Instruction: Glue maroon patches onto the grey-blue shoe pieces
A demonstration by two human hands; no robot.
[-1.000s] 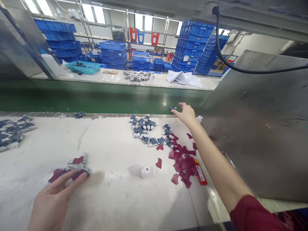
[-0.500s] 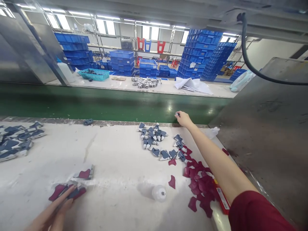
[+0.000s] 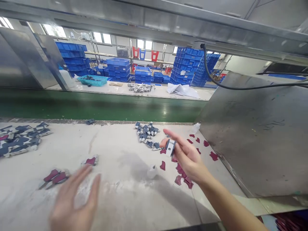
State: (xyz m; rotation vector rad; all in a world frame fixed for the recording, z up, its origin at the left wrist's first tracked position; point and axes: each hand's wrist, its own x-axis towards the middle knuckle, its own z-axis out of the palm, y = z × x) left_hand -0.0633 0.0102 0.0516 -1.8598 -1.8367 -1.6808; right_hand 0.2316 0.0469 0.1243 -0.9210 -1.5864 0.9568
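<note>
My right hand [image 3: 190,160] is raised over the right side of the table, its thumb and fingers closed on a small blue-grey and white block-shaped part [image 3: 170,148] with a round hole. Blurred by motion, my left hand [image 3: 74,199] is open at the lower left, fingers and thumb apart. Just beyond its fingertips sits a white part with a maroon top [image 3: 90,161]. Two similar maroon-topped parts [image 3: 55,176] lie side by side to its left. Maroon flat pieces [image 3: 184,176] are scattered below and around the right hand, which hides some of them.
Between the hands stands a small translucent bottle [image 3: 152,172]. Blue-grey and white parts form a pile [image 3: 146,131] mid-table and another pile [image 3: 20,139] at left. Behind runs a green conveyor belt [image 3: 108,107]. A metal panel [image 3: 255,138] bounds the right side.
My right hand has come back from the belt edge toward me, still with the small part. My left hand has let go of the maroon-topped parts and opened. The view has shifted to the right.
</note>
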